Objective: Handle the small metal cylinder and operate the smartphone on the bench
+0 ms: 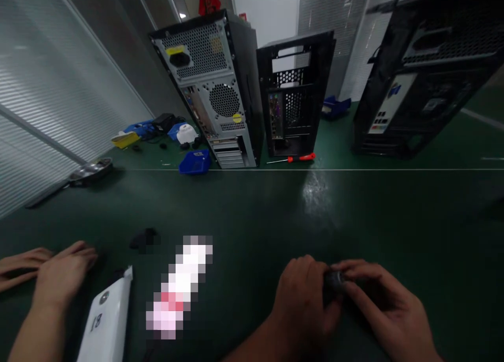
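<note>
Low and right of centre, my left hand (301, 299) is closed, its fingers curled around a small dark object (334, 279) with a greyish rounded end. My right hand (388, 304) meets it from the other side, thumb and fingertips pinching that same end. Most of the object is hidden by my fingers, and its kind cannot be made out. Both hands are just over the dark green tabletop (244, 210).
Another person's hands (59, 273) are at the left, beside a white box-like device (104, 320). Computer cases (224, 89) stand at the back, with a red-handled screwdriver (301, 158) before them. A blue tray (195, 162) and a pan (90, 170) lie further left.
</note>
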{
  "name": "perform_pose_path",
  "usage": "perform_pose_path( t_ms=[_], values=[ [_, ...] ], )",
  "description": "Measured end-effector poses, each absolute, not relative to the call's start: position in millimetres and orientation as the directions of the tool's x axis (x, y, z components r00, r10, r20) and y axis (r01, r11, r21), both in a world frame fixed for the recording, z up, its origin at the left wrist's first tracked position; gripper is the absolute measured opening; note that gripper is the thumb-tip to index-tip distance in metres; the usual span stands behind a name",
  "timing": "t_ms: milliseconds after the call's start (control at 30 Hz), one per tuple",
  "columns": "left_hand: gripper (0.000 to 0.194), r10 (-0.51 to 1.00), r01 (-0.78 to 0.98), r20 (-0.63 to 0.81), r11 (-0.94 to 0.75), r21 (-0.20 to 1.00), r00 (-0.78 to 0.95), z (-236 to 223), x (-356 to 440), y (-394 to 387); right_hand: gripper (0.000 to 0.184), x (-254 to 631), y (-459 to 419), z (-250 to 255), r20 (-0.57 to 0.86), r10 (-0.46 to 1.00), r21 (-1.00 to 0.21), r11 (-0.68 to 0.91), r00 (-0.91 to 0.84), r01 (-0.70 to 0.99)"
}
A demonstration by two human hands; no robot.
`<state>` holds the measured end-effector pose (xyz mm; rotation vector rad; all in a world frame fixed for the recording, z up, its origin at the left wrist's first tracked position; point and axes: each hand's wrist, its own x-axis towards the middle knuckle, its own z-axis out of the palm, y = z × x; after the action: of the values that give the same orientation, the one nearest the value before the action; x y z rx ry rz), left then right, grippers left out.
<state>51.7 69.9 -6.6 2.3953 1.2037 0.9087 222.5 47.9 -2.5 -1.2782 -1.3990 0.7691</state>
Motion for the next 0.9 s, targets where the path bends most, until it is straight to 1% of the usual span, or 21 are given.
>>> perform_pose_path(
  t_ms=[100,200,300,400,533,633,700,800,900],
  values=[
    [0.019,0.780,0.589,0.454,-0.625,0.513,0.432,-16.5,50.6,67.5,0.007,223.0,43.2,-6.0,0.278,0.956,-0.921,0.239,0.089,0.309],
    [0.017,0.764,0.591,0.475,-0.641,0.489,0.436,-22.0,51.0,68.5,0.006,222.5,46.3,-6.5,0.309,0.950,-0.899,0.281,0.033,0.337],
    [0.016,0.773,0.626,0.450,-0.629,0.460,0.446,-18.7,49.8,71.9,0.004,220.7,52.3,-0.3,0.331,0.943,-0.876,0.315,-0.019,0.366],
    [0.019,0.779,0.652,0.410,-0.623,0.431,0.474,-10.3,48.3,71.5,0.009,219.1,51.3,6.1,0.334,0.943,-0.868,0.305,0.006,0.393],
    [0.021,0.787,0.685,0.379,-0.613,0.392,0.487,-2.1,49.9,64.8,0.018,216.3,41.5,3.8,0.229,0.972,-0.934,0.206,0.047,0.294],
    [0.021,0.753,0.685,0.401,-0.650,0.329,0.521,0.9,54.4,61.6,0.025,215.3,38.0,-0.9,0.153,0.988,-0.975,0.147,0.025,0.168],
    [0.023,0.730,0.677,0.425,-0.672,0.300,0.536,2.1,57.7,61.5,0.029,215.7,39.3,-2.7,0.130,0.991,-0.987,0.128,0.010,0.094],
    [0.026,0.749,0.699,0.420,-0.648,0.302,0.513,3.7,60.4,61.9,0.033,216.9,43.4,-4.0,0.118,0.993,-0.993,0.117,0.007,0.034],
    [0.029,0.799,0.726,0.353,-0.595,0.344,0.487,6.3,59.9,60.7,0.032,217.4,46.2,-5.5,0.100,0.995,-0.995,0.100,-0.002,0.013]
  ],
)
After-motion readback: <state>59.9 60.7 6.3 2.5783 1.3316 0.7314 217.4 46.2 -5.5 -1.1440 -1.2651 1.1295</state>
